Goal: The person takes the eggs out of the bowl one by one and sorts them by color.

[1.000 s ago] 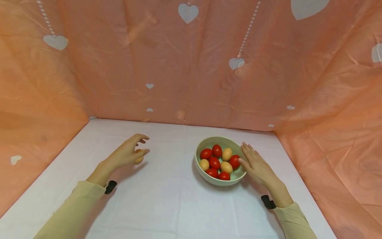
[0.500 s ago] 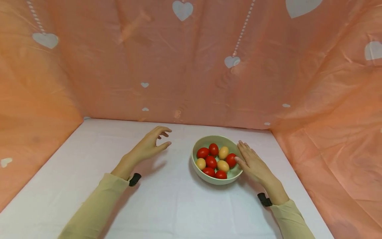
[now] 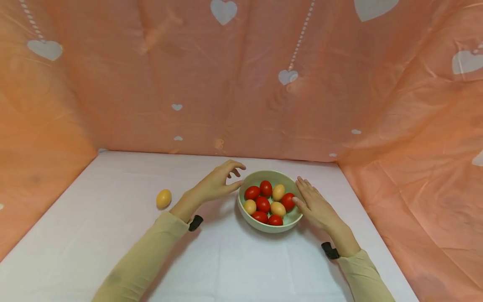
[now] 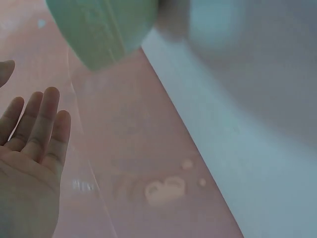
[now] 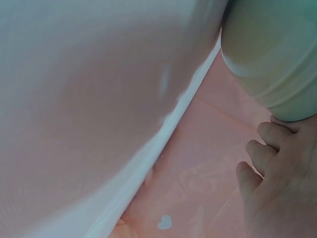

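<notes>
The table [image 3: 241, 268], under a creased white covering, carries a pale green bowl [image 3: 270, 227] right of centre and a yellow egg-shaped piece [image 3: 164, 199] well apart to its left.

Head view high, facing forward and down; wrist views close, sharing the bowl [image 3: 269, 229]

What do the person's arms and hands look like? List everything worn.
The left sleeve and right sleeve are long, plain, pale khaki. Beyond them sit a small black left-wrist piece and a similar right-wrist piece. The left hand and right hand are ungloved.
</notes>
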`<state>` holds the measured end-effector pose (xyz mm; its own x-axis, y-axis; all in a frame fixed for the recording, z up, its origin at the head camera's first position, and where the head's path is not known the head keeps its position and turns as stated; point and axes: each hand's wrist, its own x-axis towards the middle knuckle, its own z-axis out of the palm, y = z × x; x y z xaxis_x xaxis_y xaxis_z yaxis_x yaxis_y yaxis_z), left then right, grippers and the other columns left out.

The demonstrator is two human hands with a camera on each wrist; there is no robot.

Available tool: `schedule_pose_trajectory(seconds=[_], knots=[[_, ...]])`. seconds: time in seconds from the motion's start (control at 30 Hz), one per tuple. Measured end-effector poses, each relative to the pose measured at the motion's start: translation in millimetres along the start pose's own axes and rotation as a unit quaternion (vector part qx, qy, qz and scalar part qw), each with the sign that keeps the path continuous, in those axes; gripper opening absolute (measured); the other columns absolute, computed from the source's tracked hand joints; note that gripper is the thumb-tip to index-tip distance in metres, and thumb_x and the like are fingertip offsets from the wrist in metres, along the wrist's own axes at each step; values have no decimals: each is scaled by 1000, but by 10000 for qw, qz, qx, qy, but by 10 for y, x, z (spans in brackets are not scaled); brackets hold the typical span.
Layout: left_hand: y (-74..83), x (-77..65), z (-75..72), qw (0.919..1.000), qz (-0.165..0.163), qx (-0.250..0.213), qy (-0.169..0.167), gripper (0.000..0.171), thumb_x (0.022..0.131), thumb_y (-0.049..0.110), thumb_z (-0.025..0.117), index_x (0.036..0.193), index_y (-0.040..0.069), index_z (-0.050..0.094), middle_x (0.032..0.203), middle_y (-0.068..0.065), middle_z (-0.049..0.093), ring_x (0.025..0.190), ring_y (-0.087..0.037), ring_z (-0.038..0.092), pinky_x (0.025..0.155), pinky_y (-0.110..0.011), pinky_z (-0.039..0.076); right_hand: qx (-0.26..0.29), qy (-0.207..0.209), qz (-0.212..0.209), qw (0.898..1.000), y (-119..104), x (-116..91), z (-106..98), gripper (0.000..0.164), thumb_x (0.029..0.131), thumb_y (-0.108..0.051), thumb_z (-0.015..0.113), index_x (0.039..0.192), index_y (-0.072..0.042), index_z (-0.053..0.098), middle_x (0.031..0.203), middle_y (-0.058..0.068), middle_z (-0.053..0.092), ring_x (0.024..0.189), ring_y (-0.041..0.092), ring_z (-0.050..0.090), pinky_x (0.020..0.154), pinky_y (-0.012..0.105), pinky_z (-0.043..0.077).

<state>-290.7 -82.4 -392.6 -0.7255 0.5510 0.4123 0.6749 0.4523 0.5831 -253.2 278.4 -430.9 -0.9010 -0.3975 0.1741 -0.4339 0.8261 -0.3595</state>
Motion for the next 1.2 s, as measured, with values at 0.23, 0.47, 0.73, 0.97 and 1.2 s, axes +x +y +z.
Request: schedule_pose_trajectory(seconds=[0.23,0.47,0.73,0.97,1.2], knots=[[150,218,256,9972,74,-156,-724,43,99,15,72,137,3,56,134,-14,61,114,-24,64,95,-43,56,-14,19,-11,10000,15,8,14,71,110,-42,46,161,3,27,170,19,22,157,41,17,125,58,16],[261,415,532,9893,143,259,-1431,43,100,19,71,138,3,57,137,-11,61,128,-26,58,113,-41,46,-47,39,-39,10000,11,17,15,71,110,-42,45,161,3,28,170,19,23,157,41,19,125,59,17],[273,548,730,9702,455,1045,-2136,36,102,28,68,131,7,64,124,-6,64,112,-20,61,101,-32,50,-34,-13,23,10000,21,7,12,71,110,-45,44,162,1,27,171,17,21,158,40,17,126,58,15],[284,609,812,9613,269,1135,-2494,32,103,34,67,125,11,68,115,0,67,105,-14,62,95,-27,50,-80,34,7,10000,19,17,8,71,111,-44,44,162,2,28,170,17,23,157,40,18,125,58,16],[345,654,906,9580,-43,869,-2733,28,104,38,63,117,14,71,102,8,65,95,-7,60,88,-24,51,-66,19,20,10000,25,10,17,71,110,-44,44,162,1,27,171,17,22,157,39,18,126,58,15]])
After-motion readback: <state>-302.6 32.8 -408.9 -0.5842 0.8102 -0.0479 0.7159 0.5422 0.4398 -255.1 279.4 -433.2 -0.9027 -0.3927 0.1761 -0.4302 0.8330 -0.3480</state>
